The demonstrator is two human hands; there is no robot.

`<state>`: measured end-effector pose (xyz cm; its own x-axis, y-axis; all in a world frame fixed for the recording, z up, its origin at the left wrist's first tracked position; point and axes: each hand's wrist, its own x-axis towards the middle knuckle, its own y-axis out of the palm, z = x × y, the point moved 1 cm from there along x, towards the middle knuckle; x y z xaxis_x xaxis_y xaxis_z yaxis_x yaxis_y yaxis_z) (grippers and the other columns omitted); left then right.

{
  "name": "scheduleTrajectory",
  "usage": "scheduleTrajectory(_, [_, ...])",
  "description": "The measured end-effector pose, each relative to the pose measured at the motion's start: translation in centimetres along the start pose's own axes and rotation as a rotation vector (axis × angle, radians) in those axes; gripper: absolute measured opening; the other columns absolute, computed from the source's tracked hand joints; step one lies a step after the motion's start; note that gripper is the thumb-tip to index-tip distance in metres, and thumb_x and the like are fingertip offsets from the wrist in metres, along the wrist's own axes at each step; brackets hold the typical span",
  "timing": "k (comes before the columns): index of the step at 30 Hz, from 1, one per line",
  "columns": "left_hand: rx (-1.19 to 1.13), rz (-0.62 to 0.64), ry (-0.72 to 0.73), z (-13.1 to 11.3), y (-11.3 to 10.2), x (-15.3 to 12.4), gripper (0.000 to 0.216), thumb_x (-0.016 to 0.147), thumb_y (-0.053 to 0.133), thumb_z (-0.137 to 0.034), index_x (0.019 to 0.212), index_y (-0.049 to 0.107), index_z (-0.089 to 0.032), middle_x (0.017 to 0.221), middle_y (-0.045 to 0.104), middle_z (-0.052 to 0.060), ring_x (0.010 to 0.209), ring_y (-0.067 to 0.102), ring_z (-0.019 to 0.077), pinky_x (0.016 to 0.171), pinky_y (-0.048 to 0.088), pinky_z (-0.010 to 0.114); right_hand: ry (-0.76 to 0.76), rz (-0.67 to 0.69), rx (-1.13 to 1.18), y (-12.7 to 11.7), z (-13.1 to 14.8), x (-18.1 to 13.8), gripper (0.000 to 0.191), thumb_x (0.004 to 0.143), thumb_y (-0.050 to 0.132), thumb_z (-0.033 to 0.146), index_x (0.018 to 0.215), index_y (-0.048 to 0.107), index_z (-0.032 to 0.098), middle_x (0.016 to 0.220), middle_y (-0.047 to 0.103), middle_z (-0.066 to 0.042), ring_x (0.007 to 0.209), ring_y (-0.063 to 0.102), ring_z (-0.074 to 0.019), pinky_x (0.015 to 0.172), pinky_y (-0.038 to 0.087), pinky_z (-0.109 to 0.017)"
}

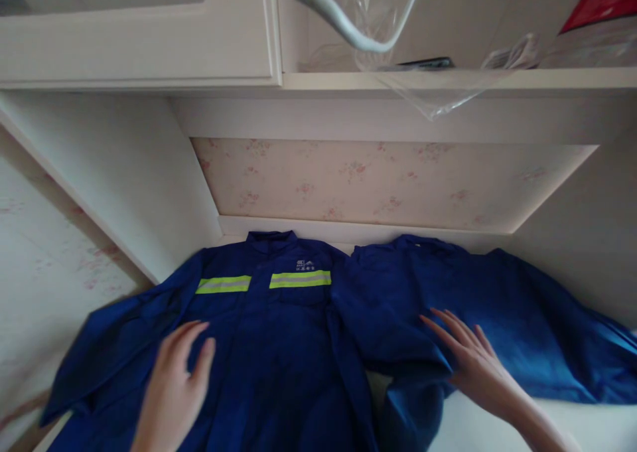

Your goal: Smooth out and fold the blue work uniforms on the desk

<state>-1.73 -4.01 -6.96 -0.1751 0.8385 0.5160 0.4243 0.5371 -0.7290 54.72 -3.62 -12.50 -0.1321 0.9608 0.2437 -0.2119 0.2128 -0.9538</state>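
Observation:
A dark blue work jacket (283, 346) with yellow-green reflective strips and a small white chest logo lies spread out, front up. Beside it on the right lies a second plain blue garment (478, 286), its sleeve bent down toward the jacket. My left hand (176, 372) is over the jacket's left part, thumb and fingers apart, holding nothing. Over the lower edge of the second garment, near its bent sleeve, my right hand (472, 359) has its fingers spread. Whether either hand touches the cloth I cannot tell.
Overhead is a white shelf (318, 81) with clear plastic packaging (428, 100) hanging over its edge. A pale curved bar or cable (338, 20) crosses in front. A cabinet side panel (124, 173) stands at left. Floral wallpaper (348, 180) covers the back.

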Motion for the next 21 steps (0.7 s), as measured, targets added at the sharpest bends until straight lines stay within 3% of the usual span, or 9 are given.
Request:
scheduleTrajectory(3, [-0.104,0.227,0.1,-4.5,6.6,-2.1,0.038,0.094,0.046,-0.045,0.126,0.055,-0.026,0.131,0.059,0.008,0.121,0.059,0.0255,0.105,0.049,0.049,-0.051,0.109,0.029,1.2,0.2,1.7,0.042,0.09,0.044,0.038,0.13,0.057,0.039,0.142,0.055,-0.006,0.13,0.05,-0.035,0.107,0.025,-0.072])
scheduleTrajectory(6, [-0.139,0.386,0.113,-7.0,9.7,-2.9,0.041,0.095,0.045,-0.043,0.134,0.051,-0.028,0.138,0.057,0.007,0.13,0.053,0.028,0.111,0.04,0.059,0.201,-0.045,0.23,0.6,-2.1,3.2,0.035,0.089,0.04,0.042,0.1,0.068,0.027,0.102,0.074,-0.01,0.096,0.069,-0.0299,0.098,0.046,-0.054])
scheduleTrajectory(8, [-0.222,0.451,0.083,-8.3,10.0,-2.9,0.043,0.095,0.045,-0.043,0.135,0.05,-0.028,0.141,0.055,0.007,0.133,0.049,0.0278,0.113,0.036,0.059,0.394,-0.155,0.332,-0.7,-4.0,4.0,0.037,0.087,0.039,0.048,0.092,0.066,0.024,0.079,0.073,-0.009,0.074,0.069,-0.0275,0.08,0.055,-0.044])
scheduleTrajectory(10, [-0.351,0.518,0.041,-10.0,9.4,-2.9,0.044,0.095,0.045,-0.045,0.136,0.049,-0.028,0.143,0.053,0.008,0.135,0.047,0.0264,0.114,0.037,0.054,0.464,-0.167,0.451,-2.2,-5.3,4.4,0.041,0.086,0.04,0.054,0.095,0.065,0.023,0.076,0.072,-0.007,0.07,0.068,-0.0253,0.073,0.056,-0.039])
scheduleTrajectory(13, [-0.572,0.659,-0.024,-13.4,8.7,-3.4,0.046,0.094,0.047,-0.048,0.136,0.05,-0.028,0.145,0.049,0.009,0.136,0.044,0.0257,0.115,0.036,0.047,0.566,-0.007,0.854,-4.4,-5.0,3.2,0.045,0.082,0.052,0.061,0.098,0.068,0.022,0.086,0.075,-0.008,0.075,0.07,-0.0238,0.073,0.057,-0.035])
scheduleTrajectory(15, [-0.726,0.763,-0.109,-15.8,8.7,-3.9,0.047,0.093,0.05,-0.05,0.134,0.052,-0.026,0.144,0.05,0.01,0.134,0.046,0.0261,0.114,0.036,0.044,0.604,0.177,1.112,-5.9,-3.3,1.5,0.047,0.076,0.062,0.064,0.097,0.071,0.023,0.088,0.075,-0.009,0.078,0.071,-0.026,0.073,0.057,-0.038])
scheduleTrajectory(17, [-0.907,0.882,-0.249,-17.8,9.0,-4.5,0.054,0.09,0.054,-0.052,0.134,0.051,-0.022,0.142,0.051,0.013,0.131,0.049,0.0272,0.109,0.041,0.041,0.481,0.428,1.187,-7.2,-1.0,0.0,0.05,0.07,0.068,0.065,0.097,0.075,0.023,0.09,0.075,-0.01,0.084,0.071,-0.0293,0.078,0.056,-0.042])
scheduleTrajectory(19, [-1.084,0.972,-0.356,-19.3,9.5,-4.9,0.064,0.087,0.059,-0.052,0.139,0.046,-0.019,0.141,0.053,0.015,0.13,0.05,0.0282,0.106,0.044,0.04,0.299,0.62,1.116,-7.8,0.9,-0.7,0.048,0.074,0.066,0.064,0.096,0.077,0.023,0.1,0.075,-0.012,0.098,0.07,-0.032,0.089,0.053,-0.046])
scheduleTrajectory(21, [-1.145,0.972,-0.348,-20.4,10.0,-5.0,0.071,0.082,0.067,-0.048,0.142,0.043,-0.019,0.142,0.053,0.015,0.131,0.049,0.028,0.11,0.04,0.041,0.195,0.55,0.913,-7.4,1.9,-0.5,0.043,0.083,0.059,0.058,0.101,0.077,0.023,0.121,0.069,-0.013,0.115,0.062,-0.0325,0.101,0.046,-0.049])
